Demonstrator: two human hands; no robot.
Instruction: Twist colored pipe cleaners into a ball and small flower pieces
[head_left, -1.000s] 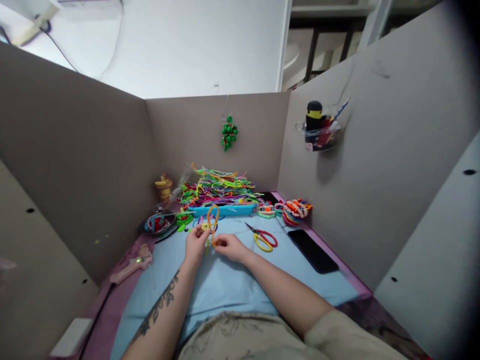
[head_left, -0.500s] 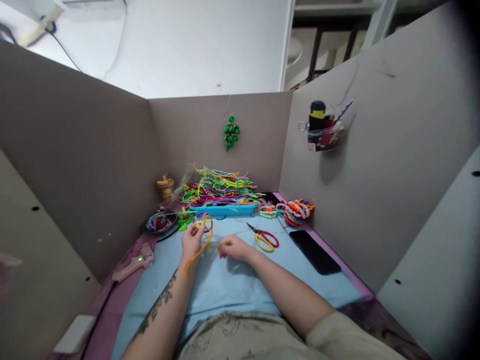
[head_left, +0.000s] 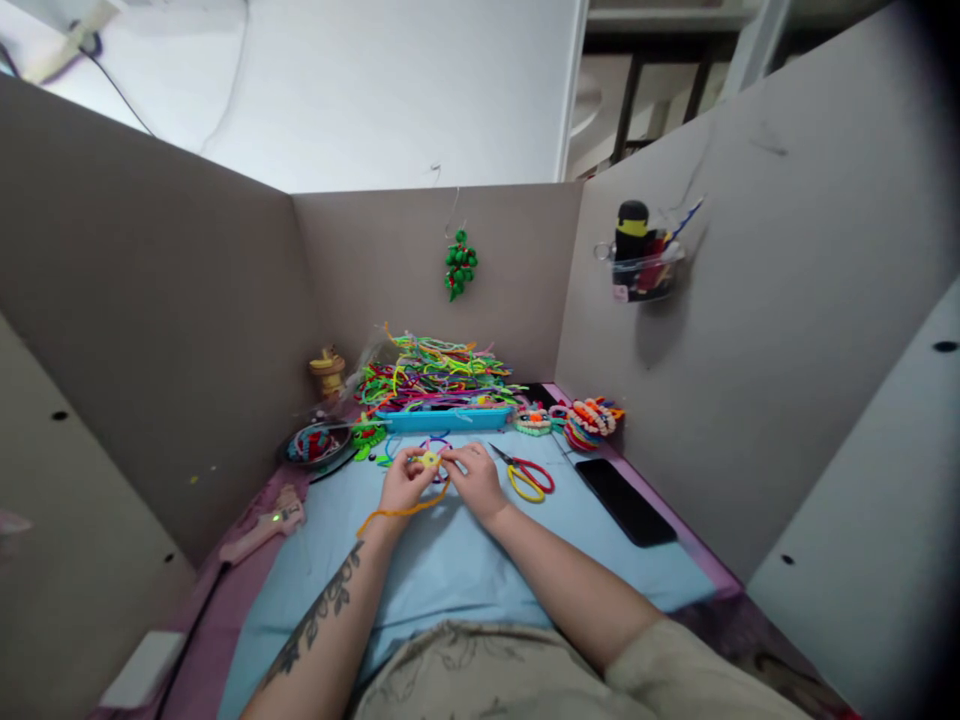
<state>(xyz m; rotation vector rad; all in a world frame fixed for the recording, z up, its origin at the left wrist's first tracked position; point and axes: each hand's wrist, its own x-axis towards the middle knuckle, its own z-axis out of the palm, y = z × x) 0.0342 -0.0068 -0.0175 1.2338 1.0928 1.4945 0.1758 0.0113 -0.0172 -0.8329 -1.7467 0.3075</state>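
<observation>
while our left hand [head_left: 403, 486] clamped the yellow piece [head_left: 430, 459] over the blue sheet [head_left: 480, 575] and our right hand [head_left: 475, 478] sat at its edge, pinching or not we couldn't tell, we figured best was left steady, orange strand [head_left: 409, 512] clear of the join.

Scissors [head_left: 517, 464] lie on the cloth [head_left: 480, 570], left of the phone [head_left: 625, 503], before the tray [head_left: 450, 421] of strands [head_left: 439, 370].

Bare fingers [head_left: 411, 458] partly hide the small yellow piece [head_left: 430, 460], its details indistinct. The bottom edge cuts off the thin black cable [head_left: 196, 617].
</observation>
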